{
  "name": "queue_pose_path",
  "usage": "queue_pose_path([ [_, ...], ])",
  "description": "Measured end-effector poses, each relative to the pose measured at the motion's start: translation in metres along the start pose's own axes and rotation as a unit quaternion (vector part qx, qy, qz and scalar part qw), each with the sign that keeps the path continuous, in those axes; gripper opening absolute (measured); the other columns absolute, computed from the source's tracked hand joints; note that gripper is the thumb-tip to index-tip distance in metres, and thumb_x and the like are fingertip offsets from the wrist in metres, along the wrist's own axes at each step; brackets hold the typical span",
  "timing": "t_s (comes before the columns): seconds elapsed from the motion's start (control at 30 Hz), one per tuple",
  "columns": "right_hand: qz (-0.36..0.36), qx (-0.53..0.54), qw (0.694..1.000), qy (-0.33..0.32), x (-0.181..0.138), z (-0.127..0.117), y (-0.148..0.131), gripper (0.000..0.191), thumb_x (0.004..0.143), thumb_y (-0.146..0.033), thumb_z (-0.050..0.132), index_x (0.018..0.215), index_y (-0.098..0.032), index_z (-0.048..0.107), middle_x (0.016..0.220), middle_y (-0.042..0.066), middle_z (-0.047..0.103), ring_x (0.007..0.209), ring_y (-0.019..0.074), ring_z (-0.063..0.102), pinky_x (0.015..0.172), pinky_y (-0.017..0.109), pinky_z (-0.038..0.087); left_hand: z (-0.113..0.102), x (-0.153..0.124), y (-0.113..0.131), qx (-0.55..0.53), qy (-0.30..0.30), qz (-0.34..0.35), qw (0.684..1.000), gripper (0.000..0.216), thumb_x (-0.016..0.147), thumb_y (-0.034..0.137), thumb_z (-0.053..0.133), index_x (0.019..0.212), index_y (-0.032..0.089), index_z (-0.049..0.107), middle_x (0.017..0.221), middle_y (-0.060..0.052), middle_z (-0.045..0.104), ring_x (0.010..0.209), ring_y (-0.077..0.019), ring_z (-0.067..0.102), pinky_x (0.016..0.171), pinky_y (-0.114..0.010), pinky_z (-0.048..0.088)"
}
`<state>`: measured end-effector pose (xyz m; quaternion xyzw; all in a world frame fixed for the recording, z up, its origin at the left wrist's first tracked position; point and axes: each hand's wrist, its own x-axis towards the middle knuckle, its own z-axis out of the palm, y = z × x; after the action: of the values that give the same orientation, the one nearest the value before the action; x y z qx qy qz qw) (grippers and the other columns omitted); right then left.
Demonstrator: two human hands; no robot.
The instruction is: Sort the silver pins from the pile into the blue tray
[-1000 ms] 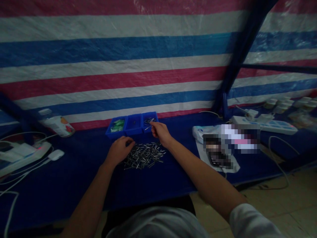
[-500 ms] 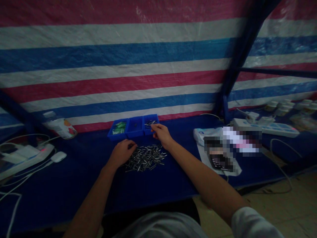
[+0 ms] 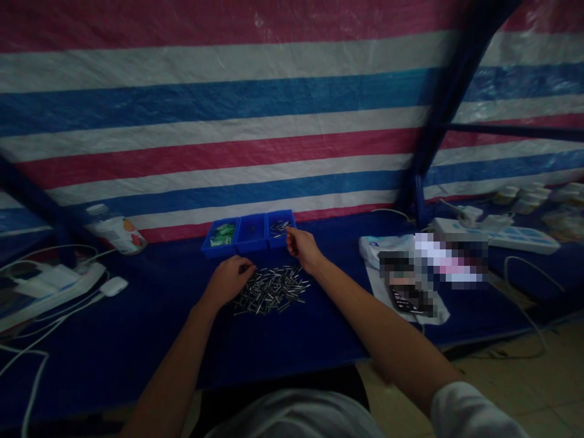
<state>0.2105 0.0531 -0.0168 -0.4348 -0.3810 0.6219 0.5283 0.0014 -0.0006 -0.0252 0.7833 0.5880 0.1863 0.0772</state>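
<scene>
Right hand (image 3: 303,248), fingertips pinched together, is hovering at blue plastic tray's (image 3: 249,243) right bin while left hand (image 3: 230,280), grip unclear, is resting on loose silver metal pins (image 3: 274,289).

The heap of small silver metal pins (image 3: 271,289) lies on the dark blue cloth-covered bench (image 3: 137,340), directly before the blue plastic three-compartment tray (image 3: 249,234). The left hand (image 3: 230,280) rests at the heap's left edge. The right hand (image 3: 303,248) is just beside the tray's right compartment. A clear plastic bottle (image 3: 116,231) lies well left of the tray, and a white plastic bag (image 3: 371,255) lies to the right.
</scene>
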Motion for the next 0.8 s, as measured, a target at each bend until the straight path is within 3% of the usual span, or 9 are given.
queue_pose_path([
  [0.4,-0.023,0.002,0.999,0.031,0.000,-0.001,0.001,0.027,0.078,-0.037,0.060,0.062,-0.017,0.052,0.050,-0.005,0.050,0.038,0.0059,0.043,0.039,0.020,0.027,0.001,0.001,-0.002,-0.002,-0.005,0.000,1.000,0.028,0.086,0.036,0.048,0.088,0.020,0.071,0.089,-0.006,0.068,0.082,-0.0219,0.062,0.076,-0.034,0.046],
  [0.53,-0.015,-0.020,1.000,0.018,-0.004,0.001,-0.003,0.026,0.084,-0.042,0.056,0.083,-0.016,0.060,0.066,0.000,0.063,0.042,0.0069,0.051,0.040,0.020,0.030,0.002,0.001,-0.002,-0.013,0.004,-0.002,1.000,0.023,0.084,0.032,0.051,0.085,0.020,0.069,0.086,-0.006,0.068,0.080,-0.0216,0.062,0.077,-0.033,0.046],
  [0.6,-0.017,-0.050,0.999,0.000,-0.005,0.003,-0.003,0.030,0.087,-0.045,0.052,0.091,-0.017,0.061,0.072,0.001,0.066,0.043,0.0074,0.053,0.041,0.020,0.032,0.003,0.000,-0.001,-0.027,0.008,-0.006,1.000,0.019,0.082,0.030,0.052,0.083,0.020,0.068,0.085,-0.005,0.068,0.079,-0.0213,0.062,0.075,-0.032,0.046],
  [0.7,-0.080,-0.149,0.985,-0.039,-0.007,0.008,0.000,0.028,0.089,-0.041,0.051,0.085,-0.016,0.063,0.069,0.001,0.065,0.044,0.0075,0.052,0.045,0.021,0.036,0.003,0.000,0.001,-0.053,0.018,-0.014,0.998,0.016,0.081,0.030,0.053,0.082,0.020,0.066,0.083,-0.005,0.068,0.077,-0.0210,0.062,0.073,-0.032,0.045],
  [0.8,-0.172,-0.285,0.939,-0.089,-0.012,0.013,0.006,0.021,0.086,-0.033,0.056,0.081,-0.016,0.066,0.071,0.002,0.065,0.053,0.0100,0.056,0.055,0.024,0.041,0.001,0.000,0.007,-0.099,0.044,-0.022,0.994,0.017,0.083,0.032,0.052,0.083,0.020,0.064,0.080,-0.004,0.068,0.076,-0.0205,0.062,0.073,-0.032,0.045],
])
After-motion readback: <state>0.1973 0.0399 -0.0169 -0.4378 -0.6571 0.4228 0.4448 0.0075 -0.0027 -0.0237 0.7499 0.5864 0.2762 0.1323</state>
